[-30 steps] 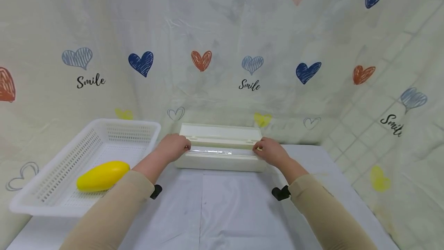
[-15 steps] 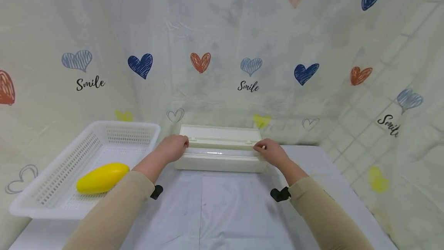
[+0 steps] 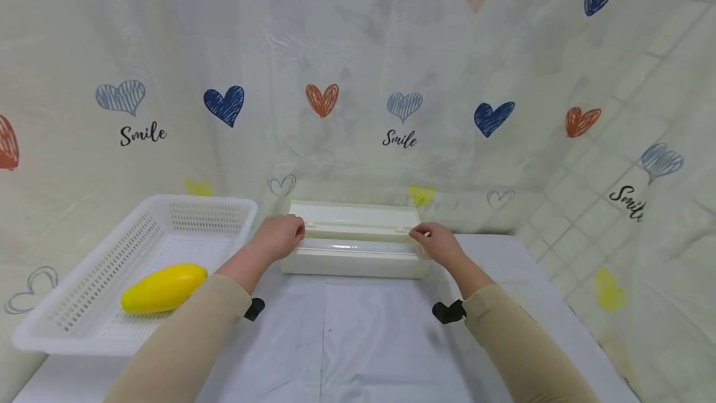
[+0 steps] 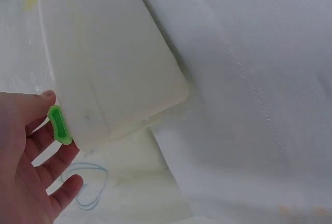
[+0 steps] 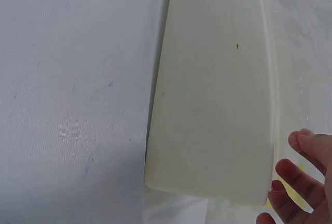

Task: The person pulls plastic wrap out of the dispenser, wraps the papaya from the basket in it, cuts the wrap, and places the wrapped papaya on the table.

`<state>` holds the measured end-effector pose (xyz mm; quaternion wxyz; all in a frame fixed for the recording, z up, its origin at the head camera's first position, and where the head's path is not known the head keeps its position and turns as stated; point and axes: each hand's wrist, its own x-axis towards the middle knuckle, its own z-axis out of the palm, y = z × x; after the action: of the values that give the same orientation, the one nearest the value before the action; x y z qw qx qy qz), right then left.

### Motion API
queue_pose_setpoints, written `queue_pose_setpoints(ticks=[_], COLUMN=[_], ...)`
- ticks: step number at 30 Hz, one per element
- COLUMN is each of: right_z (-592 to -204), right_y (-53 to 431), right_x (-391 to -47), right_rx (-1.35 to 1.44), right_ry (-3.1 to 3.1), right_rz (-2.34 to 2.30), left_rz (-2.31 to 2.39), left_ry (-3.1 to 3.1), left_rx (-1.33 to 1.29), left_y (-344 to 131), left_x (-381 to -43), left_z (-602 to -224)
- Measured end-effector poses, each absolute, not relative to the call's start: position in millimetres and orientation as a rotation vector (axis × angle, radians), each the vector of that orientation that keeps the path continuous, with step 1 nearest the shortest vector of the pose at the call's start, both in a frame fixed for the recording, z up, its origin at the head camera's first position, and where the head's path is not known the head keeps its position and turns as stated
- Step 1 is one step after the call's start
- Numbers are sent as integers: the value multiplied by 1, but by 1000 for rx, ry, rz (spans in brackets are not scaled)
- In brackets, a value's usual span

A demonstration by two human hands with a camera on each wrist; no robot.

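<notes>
Yellow fruit [image 3: 164, 288] in white basket [image 3: 78, 346], left on the desk [image 3: 363, 341]; straight ahead past it, white box [image 3: 355, 264] lies long side crosswise. Left hand [image 3: 279, 236] at its left end, right hand [image 3: 440, 242] at its right, neither nearer; fingers bent on both, can't tell whether they pinch the shiny film [image 3: 358, 245] between them. Open lid [image 3: 355, 213] behind.

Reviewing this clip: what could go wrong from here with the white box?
If the left hand and right hand pull unevenly, the clear film may wrinkle or tear. The raised lid could drop onto both hands. The left sleeve passes in front of the basket and might nudge it.
</notes>
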<state>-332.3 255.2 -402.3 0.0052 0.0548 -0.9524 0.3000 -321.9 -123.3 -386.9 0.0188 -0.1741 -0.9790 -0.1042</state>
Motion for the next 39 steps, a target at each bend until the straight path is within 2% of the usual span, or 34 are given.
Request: queue_pose_setpoints(ticks=[9, 28, 33, 39], right_z=[-404, -399, -398, -397], right_y=[258, 267, 268, 267], right_x=[-334, -331, -330, -331], right_rx=[141, 121, 125, 199], right_ry=[-2950, -2858, -2798, -2679], right_rz=[961, 1239, 1481, 1801], left_rz=[-515, -946, -1139, -1158], left_ry=[-3066, -3069, -3056, -3031], left_rx=[-406, -388, -386, -472], left_y=[-127, -133, -137, -137], left_x=[-323, -326, -332, -333], left_z=[-386, -379, -385, -385])
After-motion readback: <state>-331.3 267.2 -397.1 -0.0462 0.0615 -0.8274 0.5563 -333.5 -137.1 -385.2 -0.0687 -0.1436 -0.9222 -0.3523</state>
